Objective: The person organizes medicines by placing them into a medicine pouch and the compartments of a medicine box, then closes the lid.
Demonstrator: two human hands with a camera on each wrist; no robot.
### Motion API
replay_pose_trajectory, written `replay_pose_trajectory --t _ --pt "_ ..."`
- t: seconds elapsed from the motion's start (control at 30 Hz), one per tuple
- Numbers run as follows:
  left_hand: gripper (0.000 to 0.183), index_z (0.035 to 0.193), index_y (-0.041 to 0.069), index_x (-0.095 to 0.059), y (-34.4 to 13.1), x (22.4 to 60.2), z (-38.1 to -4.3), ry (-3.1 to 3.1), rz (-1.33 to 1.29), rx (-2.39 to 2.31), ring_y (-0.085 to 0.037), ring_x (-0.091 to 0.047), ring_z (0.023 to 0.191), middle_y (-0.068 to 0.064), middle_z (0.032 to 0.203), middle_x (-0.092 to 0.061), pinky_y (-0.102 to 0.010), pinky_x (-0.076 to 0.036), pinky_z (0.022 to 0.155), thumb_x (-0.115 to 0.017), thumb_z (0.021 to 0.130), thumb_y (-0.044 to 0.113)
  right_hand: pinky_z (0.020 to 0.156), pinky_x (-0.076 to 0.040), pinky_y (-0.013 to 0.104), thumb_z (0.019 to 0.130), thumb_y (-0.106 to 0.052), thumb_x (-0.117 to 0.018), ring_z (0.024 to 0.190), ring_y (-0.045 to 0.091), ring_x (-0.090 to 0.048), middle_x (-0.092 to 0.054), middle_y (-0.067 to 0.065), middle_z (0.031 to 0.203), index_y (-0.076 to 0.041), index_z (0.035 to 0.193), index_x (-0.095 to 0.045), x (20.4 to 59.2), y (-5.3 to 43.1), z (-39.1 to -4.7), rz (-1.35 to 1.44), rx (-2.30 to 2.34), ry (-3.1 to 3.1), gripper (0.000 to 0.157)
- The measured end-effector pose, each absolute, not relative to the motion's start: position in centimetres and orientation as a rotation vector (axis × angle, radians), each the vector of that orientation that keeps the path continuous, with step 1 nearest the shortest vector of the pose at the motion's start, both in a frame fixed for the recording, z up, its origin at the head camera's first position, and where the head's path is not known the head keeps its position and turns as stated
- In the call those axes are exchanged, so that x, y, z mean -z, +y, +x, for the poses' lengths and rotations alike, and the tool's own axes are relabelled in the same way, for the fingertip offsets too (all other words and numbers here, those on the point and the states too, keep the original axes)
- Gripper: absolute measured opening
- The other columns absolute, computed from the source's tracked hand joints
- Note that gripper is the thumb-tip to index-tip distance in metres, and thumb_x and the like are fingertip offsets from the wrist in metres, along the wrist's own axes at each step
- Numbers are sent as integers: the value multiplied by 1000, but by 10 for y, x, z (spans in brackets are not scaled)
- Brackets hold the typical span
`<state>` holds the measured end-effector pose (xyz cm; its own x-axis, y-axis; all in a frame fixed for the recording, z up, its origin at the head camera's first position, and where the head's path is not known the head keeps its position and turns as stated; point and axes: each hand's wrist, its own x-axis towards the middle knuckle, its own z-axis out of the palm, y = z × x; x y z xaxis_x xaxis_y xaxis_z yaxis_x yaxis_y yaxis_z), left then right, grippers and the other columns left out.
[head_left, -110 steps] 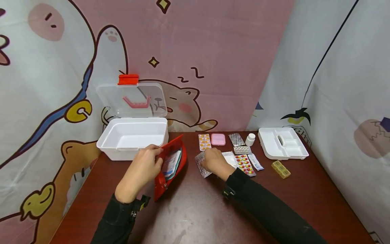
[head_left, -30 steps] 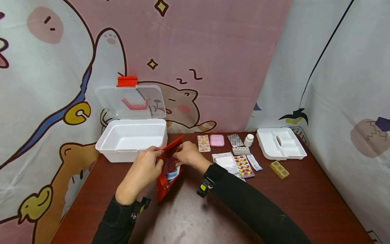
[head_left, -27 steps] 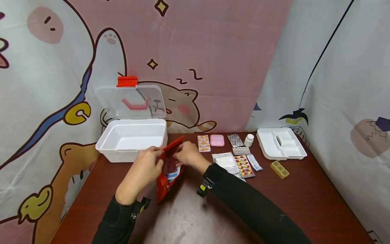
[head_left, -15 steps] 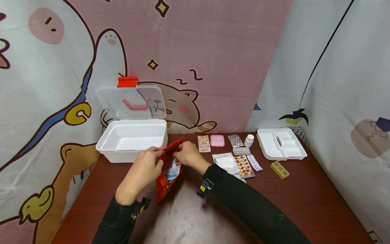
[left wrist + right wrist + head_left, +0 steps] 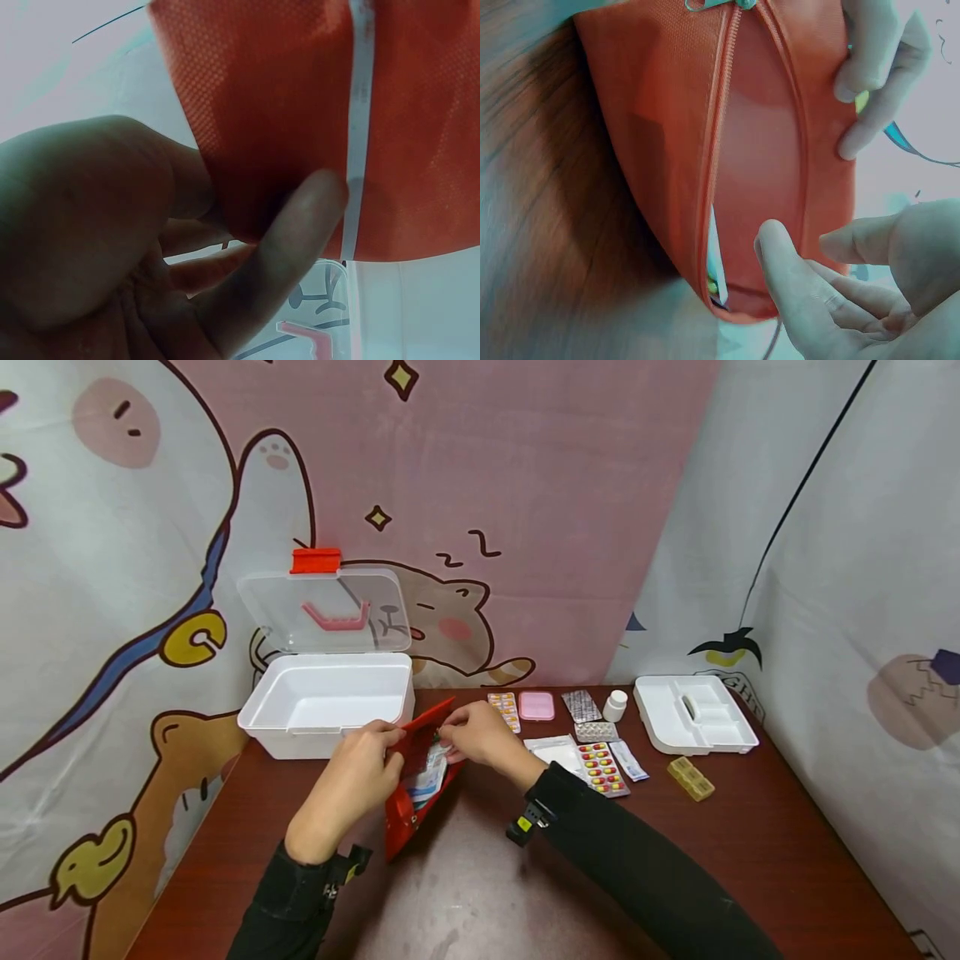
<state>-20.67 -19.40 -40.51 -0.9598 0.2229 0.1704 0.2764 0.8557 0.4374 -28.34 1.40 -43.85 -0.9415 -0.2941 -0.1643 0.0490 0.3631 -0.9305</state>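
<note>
My left hand [image 5: 356, 777] pinches the side of a red zippered pouch [image 5: 676, 112], holding it tilted up with its mouth open. In the left wrist view, thumb and fingers take the red fabric [image 5: 255, 90] at its edge. My right hand [image 5: 483, 739] is at the pouch's far end, by the open zipper [image 5: 724, 112]. The right wrist view shows its thumb and index finger apart in front of the opening, with nothing between them. White and blue packets [image 5: 429, 775] stand inside the pouch; deeper contents are hidden.
A white box [image 5: 300, 742] with its clear lid raised stands behind the pouch. Right of it lie several blister packs [image 5: 602, 768], a pink case [image 5: 537, 706], a white bottle [image 5: 615, 705], a gauze packet [image 5: 555, 752], a yellow pill case [image 5: 691, 778] and a white tray [image 5: 697, 743].
The right hand left the table, where it touched a silver blister pack, and reached into the pouch. That pack is gone from its spot. Just now the hand drew slightly right.
</note>
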Motion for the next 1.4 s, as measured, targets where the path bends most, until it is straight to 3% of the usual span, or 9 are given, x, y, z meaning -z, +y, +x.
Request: replay_pose_trajectory --t 0.3,0.5,0.67,0.9,0.97,1.07,1.17,1.3,1.4 --pt "39 137 -6 -74 -194 405 -207 -2913 -389 704 -34 -73 112 -22 138 -73 -51 -64 96 -63 102 7 68 -69 36 106 -10 -64 68 20 -78 -80 28 99 8 119 -75 430 58 -295 -146 1730 2303 24" --pt "39 137 -6 -74 -194 404 -206 -2914 -388 698 -34 -74 113 -22 138 -73 -51 -64 95 -63 102 7 70 -69 39 106 -15 -64 67 20 -79 -81 26 96 7 114 -77 426 82 -306 -60 1736 2372 27" --pt "39 136 -6 -74 -194 403 -206 -2909 -391 692 -34 -74 114 -22 138 -73 -51 -64 95 -63 101 6 65 -68 35 103 -18 -64 65 21 -81 -83 24 97 1 108 -80 437 92 -320 -8 1557 2570 25" --pt "39 137 -6 -74 -193 404 -205 -2916 -399 688 -34 -74 114 -22 139 -73 -50 -64 96 -63 102 7 60 -60 25 101 -24 -68 62 11 -77 -82 7 82 -6 101 -84 457 99 -334 -8 1100 2858 24" --pt "39 137 -6 -74 -193 404 -205 -2914 -403 688 -34 -74 114 -22 138 -73 -50 -64 96 -63 102 7 63 -57 28 100 -26 -70 66 14 -75 -76 3 74 -7 89 -83 465 98 -340 -21 968 2932 25" --pt "39 136 -6 -74 -193 404 -205 -2913 -400 687 -34 -74 113 -21 138 -73 -50 -64 96 -63 102 7 71 -56 40 97 -31 -74 79 28 -74 -74 7 76 -7 77 -77 479 94 -353 -55 785 3020 31" --pt "39 136 -6 -75 -193 404 -205 -2915 -396 686 -34 -73 113 -21 138 -73 -50 -64 96 -63 102 7 80 -60 50 95 -40 -76 91 37 -75 -78 15 89 -6 79 -77 519 94 -383 -121 633 3124 37" --pt "39 137 -6 -75 -193 403 -204 -2923 -395 681 -33 -73 112 -22 139 -72 -49 -64 94 -63 102 7 76 -61 55 90 -44 -80 88 40 -77 -80 20 94 -3 89 -81 553 87 -404 -183 542 3256 42" --pt "39 137 -5 -74 -193 403 -204 -2925 -391 681 -32 -72 110 -22 140 -72 -47 -63 91 -63 102 7 75 -63 58 90 -37 -84 85 43 -79 -80 24 94 1 91 -81 534 73 -384 -202 546 3266 39"
